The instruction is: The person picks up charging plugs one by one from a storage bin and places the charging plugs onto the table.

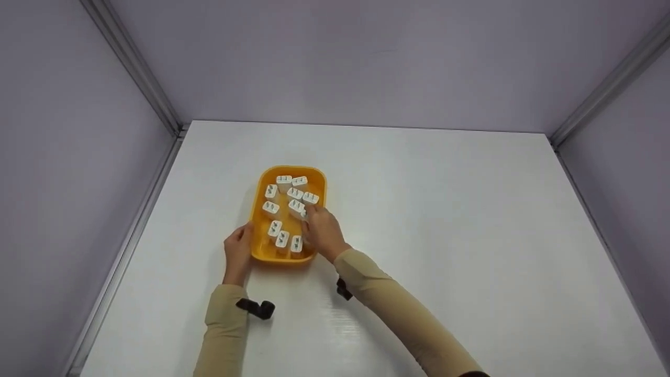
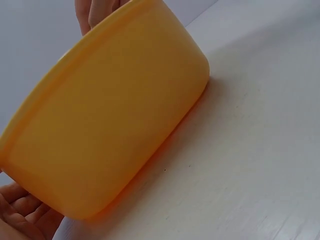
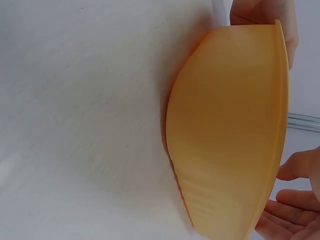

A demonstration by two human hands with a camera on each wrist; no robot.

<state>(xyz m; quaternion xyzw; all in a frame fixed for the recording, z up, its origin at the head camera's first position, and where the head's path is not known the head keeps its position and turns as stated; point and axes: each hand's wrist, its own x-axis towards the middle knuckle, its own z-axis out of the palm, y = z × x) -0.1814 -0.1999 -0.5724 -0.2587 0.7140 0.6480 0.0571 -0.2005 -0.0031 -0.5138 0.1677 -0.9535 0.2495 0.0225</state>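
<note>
A yellow-orange tray with raised walls holds several small white blocks, each with two small dark greenish marks on its top face. At the tray's left side, my left hand grips the wall; its curled fingers show beside that wall in the left wrist view. My right hand reaches over the right rim into the tray, fingertips beside a white block near the middle. In the right wrist view its thumb and fingers are spread apart; the rim hides their tips.
The tray stands left of centre on a white table. Pale walls rise at the back and both sides, with metal rails in the corners. A dark wrist mount sticks out from the left sleeve.
</note>
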